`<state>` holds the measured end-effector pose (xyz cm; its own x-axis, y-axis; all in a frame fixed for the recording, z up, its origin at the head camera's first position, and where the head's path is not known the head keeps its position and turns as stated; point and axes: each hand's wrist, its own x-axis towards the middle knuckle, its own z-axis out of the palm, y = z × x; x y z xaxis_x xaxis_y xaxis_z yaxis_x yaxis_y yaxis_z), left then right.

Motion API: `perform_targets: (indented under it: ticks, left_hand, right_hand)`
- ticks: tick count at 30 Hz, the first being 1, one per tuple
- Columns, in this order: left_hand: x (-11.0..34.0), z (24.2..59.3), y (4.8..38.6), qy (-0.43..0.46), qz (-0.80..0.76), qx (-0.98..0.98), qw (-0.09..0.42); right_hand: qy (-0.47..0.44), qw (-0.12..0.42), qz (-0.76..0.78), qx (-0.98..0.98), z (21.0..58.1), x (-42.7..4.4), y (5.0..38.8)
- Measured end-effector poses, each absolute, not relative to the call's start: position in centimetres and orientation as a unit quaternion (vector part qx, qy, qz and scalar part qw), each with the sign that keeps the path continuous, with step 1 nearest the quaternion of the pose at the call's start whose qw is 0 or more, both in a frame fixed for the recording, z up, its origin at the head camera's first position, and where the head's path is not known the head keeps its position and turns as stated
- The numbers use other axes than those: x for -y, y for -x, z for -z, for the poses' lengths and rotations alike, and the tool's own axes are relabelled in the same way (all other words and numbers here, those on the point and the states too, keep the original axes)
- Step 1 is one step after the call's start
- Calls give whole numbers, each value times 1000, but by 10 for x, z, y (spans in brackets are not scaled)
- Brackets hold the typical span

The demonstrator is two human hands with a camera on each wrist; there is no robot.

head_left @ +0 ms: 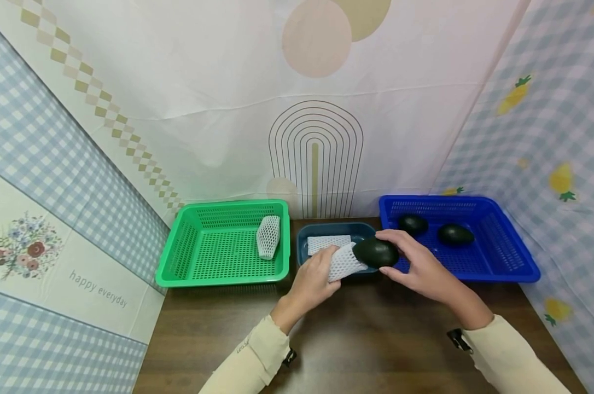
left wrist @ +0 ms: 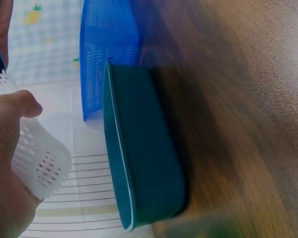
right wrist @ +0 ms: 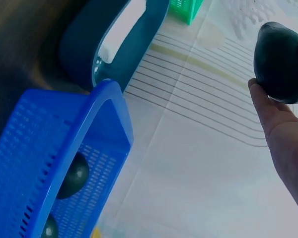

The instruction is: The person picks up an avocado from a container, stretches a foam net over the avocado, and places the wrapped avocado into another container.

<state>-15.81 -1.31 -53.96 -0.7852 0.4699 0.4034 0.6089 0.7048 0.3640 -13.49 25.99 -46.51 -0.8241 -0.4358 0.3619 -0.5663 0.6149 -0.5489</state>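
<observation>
My left hand (head_left: pixel 313 279) holds a white foam net sleeve (head_left: pixel 345 262), its fingers and thumb curled round it. A dark green avocado (head_left: pixel 377 253) is pinched between the fingers and thumb of my right hand (head_left: pixel 420 266). In the head view the avocado's narrow end meets the mouth of the sleeve; how far it reaches inside cannot be told. Both are held up over the front of a small dark teal tub (head_left: pixel 304 232). Another white foam net (head_left: pixel 321 242) lies flat in that tub. The left wrist view shows the sleeve's other end (left wrist: pixel 52 171) hanging free.
On the left stands a green basket (head_left: pixel 179 273) with one net-wrapped item (head_left: pixel 268 236) in it. The blue basket (head_left: pixel 516 257) on the right contains two avocados (head_left: pixel 455 235). All three containers stand on a brown wooden table (head_left: pixel 366 339) against a patterned cloth backdrop (head_left: pixel 218 153).
</observation>
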Motion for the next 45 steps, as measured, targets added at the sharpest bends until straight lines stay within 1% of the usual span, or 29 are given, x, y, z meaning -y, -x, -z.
perform_targets:
  ticks: [5,11,21,28,34,42,45]
  left_hand:
    - [11,536,156,311,240,907,154]
    - [10,534,156,326,239,899,169]
    - [8,533,155,338,242,895,160]
    - [6,533,153,336,265,891,153]
    - [5,533,153,334,297,884,138]
    - [3,532,152,335,316,878,131]
    - [2,532,151,338,320,876,129]
  right_hand:
    - [-284,86,-334,895,470,-255,135]
    - [-267,77,-345,896,472,-250,135]
    - [-257,85,-350,897,478,-241,132]
    - [-254,102,-358,893,482,-237,130]
    - [-268,83,-381,881,479,-239,127]
    - [-283,83,-343,892,478,-227,128]
    - [-286,71,-335,895,480,-222,128]
